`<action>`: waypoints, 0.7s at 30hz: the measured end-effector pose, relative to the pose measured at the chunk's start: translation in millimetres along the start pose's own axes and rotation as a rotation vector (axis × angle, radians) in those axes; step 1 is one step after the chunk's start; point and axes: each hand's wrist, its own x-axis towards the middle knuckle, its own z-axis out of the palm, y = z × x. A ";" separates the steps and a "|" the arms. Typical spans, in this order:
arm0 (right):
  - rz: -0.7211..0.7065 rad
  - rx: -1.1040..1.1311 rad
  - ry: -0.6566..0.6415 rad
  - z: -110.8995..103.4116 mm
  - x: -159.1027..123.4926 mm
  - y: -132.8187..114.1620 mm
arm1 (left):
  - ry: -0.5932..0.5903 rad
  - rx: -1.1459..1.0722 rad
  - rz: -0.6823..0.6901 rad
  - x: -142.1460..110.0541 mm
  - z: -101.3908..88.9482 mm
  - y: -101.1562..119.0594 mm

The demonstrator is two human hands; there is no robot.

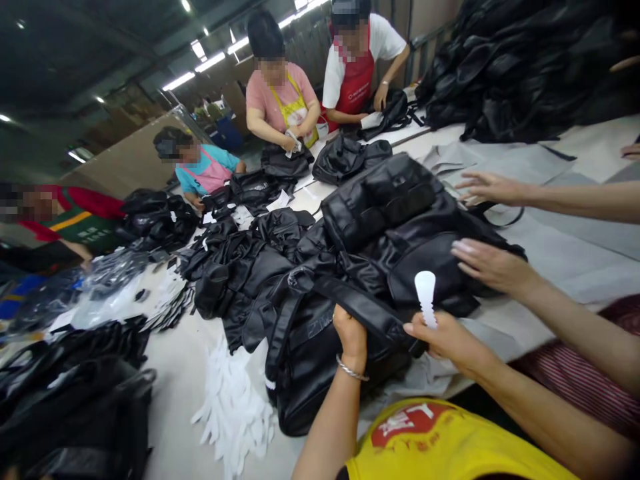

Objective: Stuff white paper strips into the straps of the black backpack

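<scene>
A black backpack [320,370] of shiny leather-like material lies in front of me, its straps facing up. My left hand [351,333], with a twisted bracelet at the wrist, is closed round the wide black strap [357,305]. My right hand [447,339] is closed at the strap's right end. From its grip a flat white strip [425,293] with a rounded head and notched edges sticks up. The fingertips hide whether they pinch the strap as well. Just beyond, more black backpacks [383,200] are heaped up.
A co-worker's two hands [495,267] reach in from the right, by the heaped bags. White strips [237,407] lie piled on the table [175,373], left of my bag. Black bags [75,407] fill the near left. Several people work across the table; a big black pile [515,67] stands far right.
</scene>
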 end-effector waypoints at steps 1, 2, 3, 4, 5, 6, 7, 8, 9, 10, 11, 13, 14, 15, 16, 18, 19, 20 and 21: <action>0.001 0.020 -0.007 2.0 -2.0 3.7 | -0.001 0.000 -0.009 -3.8 -1.3 -1.7; 0.006 0.037 -0.004 4.2 -3.8 6.2 | -0.006 0.010 -0.015 -7.0 -3.5 -3.4; 0.013 0.048 0.001 6.4 -5.4 8.2 | -0.013 0.035 -0.017 -9.4 -6.3 -5.2; 0.024 0.054 0.002 8.4 -6.8 10.0 | -0.020 0.069 -0.020 -11.2 -9.5 -7.2; 0.040 0.059 -0.001 9.9 -8.2 12.0 | -0.022 0.107 -0.024 -12.4 -12.7 -9.3; 0.058 0.062 0.002 11.1 -9.6 14.5 | -0.026 0.140 -0.031 -13.0 -15.7 -11.4; 0.074 0.068 0.000 11.9 -11.2 17.3 | -0.031 0.159 -0.044 -13.4 -18.5 -13.1; 0.088 0.081 -0.013 12.3 -13.2 20.4 | -0.036 0.164 -0.062 -13.8 -21.0 -14.3; 0.099 0.095 -0.027 12.5 -15.6 23.5 | -0.036 0.157 -0.078 -14.6 -23.4 -14.5; 0.106 0.107 -0.040 12.5 -18.3 26.3 | -0.028 0.146 -0.089 -16.3 -25.7 -13.4; 0.109 0.114 -0.048 12.3 -21.4 28.4 | -0.013 0.134 -0.097 -19.2 -28.3 -10.7; 0.124 0.121 -0.040 11.6 -27.7 30.3 | 0.025 0.081 -0.164 -29.5 -34.5 -0.7; 0.138 0.126 -0.023 11.2 -30.6 30.1 | 0.032 0.017 -0.249 -36.8 -37.8 6.2; 0.153 0.136 -0.012 10.8 -33.1 29.3 | 0.010 -0.084 -0.376 -45.1 -41.1 13.9; 0.172 0.149 -0.012 10.6 -35.0 28.2 | -0.053 -0.222 -0.531 -54.0 -43.8 21.7; 0.207 0.170 -0.023 10.7 -37.7 25.8 | -0.265 -0.549 -0.832 -70.5 -46.3 35.1; 0.218 0.176 -0.038 11.1 -38.5 25.1 | -0.368 -0.691 -0.935 -77.1 -45.6 39.7; 0.222 0.175 -0.057 11.7 -39.1 24.7 | -0.441 -0.797 -1.002 -82.0 -43.6 42.5; 0.216 0.169 -0.081 12.4 -39.6 24.7 | -0.462 -0.868 -1.034 -85.2 -40.4 43.8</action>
